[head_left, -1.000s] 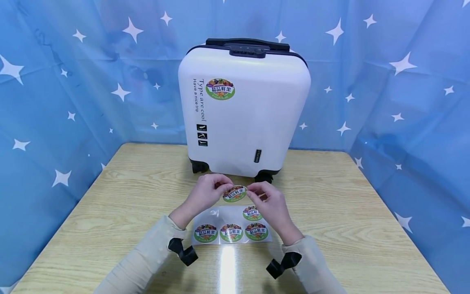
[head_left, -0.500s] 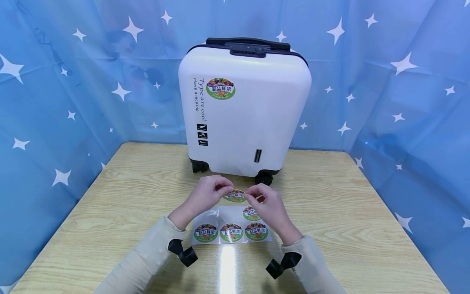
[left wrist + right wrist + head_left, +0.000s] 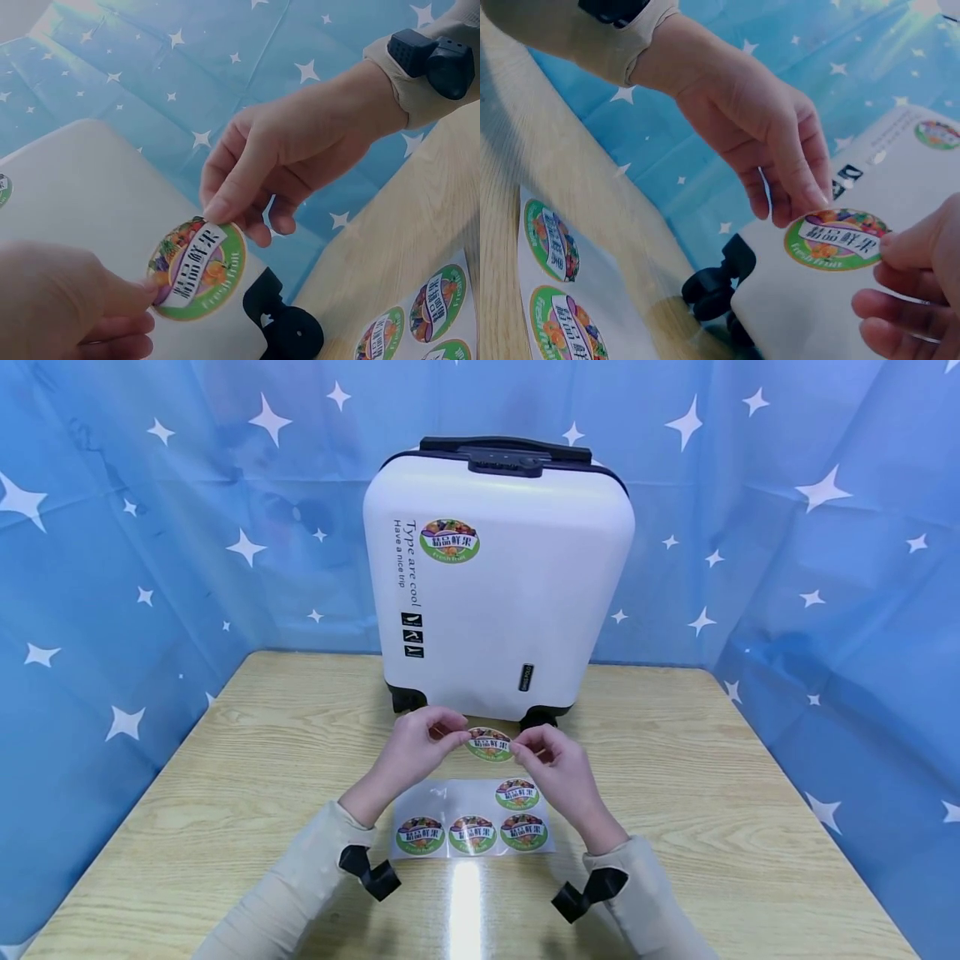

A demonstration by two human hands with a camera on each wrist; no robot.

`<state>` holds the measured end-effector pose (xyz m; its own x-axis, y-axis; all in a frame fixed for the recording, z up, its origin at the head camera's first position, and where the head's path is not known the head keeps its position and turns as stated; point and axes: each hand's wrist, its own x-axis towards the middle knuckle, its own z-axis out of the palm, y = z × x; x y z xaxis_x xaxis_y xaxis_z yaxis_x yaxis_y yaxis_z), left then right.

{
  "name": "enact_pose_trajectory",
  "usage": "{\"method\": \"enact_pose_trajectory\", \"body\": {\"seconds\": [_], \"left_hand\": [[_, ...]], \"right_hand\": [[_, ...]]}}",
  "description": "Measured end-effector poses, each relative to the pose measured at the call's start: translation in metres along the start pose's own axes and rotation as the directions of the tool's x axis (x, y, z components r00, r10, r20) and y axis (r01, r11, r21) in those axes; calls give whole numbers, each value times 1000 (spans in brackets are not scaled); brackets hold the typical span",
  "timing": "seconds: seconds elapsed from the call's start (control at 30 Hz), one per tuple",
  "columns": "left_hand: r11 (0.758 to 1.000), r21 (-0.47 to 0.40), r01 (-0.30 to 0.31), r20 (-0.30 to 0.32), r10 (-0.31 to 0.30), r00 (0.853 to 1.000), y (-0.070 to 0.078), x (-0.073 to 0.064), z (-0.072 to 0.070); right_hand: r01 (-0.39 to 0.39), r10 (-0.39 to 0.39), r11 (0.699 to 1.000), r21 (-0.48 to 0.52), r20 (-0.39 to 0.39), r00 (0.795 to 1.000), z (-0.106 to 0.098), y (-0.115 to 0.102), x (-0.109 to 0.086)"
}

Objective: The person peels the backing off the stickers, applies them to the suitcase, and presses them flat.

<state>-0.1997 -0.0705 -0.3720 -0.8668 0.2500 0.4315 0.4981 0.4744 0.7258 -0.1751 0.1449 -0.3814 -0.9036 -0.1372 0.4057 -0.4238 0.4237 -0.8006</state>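
An oval fruit sticker [image 3: 490, 745] is held between both hands, above the table in front of the suitcase. My left hand [image 3: 417, 752] pinches its left edge between thumb and fingers, and my right hand [image 3: 558, 777] pinches the right edge. In the left wrist view the sticker [image 3: 196, 270] faces the camera, printed with fruit and "Fresh fruit". Below the hands lies the sticker sheet [image 3: 465, 797], bearing several more oval stickers and bare backing at its upper left. Behind stands a white suitcase [image 3: 510, 585] with one such sticker [image 3: 450, 542] on its upper left front.
The suitcase stands upright on black wheels [image 3: 538, 717] at the back of the wooden table [image 3: 720, 793]. A blue curtain [image 3: 750, 568] with white stars encloses the back and sides. Black wrist cameras [image 3: 588, 893] are strapped over both sleeves.
Both hands have risen slightly and moved toward the suitcase with the sticker, and the right hand has shifted a little right. The sticker now shows flatter and fuller, and the sheet's upper right sticker is uncovered.
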Motion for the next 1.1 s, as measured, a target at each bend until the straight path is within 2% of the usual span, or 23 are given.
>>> {"method": "enact_pose_trajectory", "body": {"seconds": [0.27, 0.47, 0.7, 0.97, 1.1], "left_hand": [[999, -28, 16, -6, -16, 1000, 3, 1, 0], [996, -80, 26, -22, -28, 999, 7, 3, -1], [996, -81, 35, -13, -36, 999, 9, 1, -2], [996, -81, 40, -16, -41, 999, 11, 3, -2], [996, -82, 16, -39, -19, 999, 12, 6, -3]], "right_hand": [[-54, 56, 994, 93, -16, 998, -4, -2, 2], [-87, 90, 985, 147, -9, 996, -7, -7, 6], [-107, 109, 985, 136, -7, 994, -11, -33, 3], [-110, 113, 982, 154, -14, 993, -11, -33, 3], [-111, 113, 981, 158, -9, 994, -13, -35, 8]]}}
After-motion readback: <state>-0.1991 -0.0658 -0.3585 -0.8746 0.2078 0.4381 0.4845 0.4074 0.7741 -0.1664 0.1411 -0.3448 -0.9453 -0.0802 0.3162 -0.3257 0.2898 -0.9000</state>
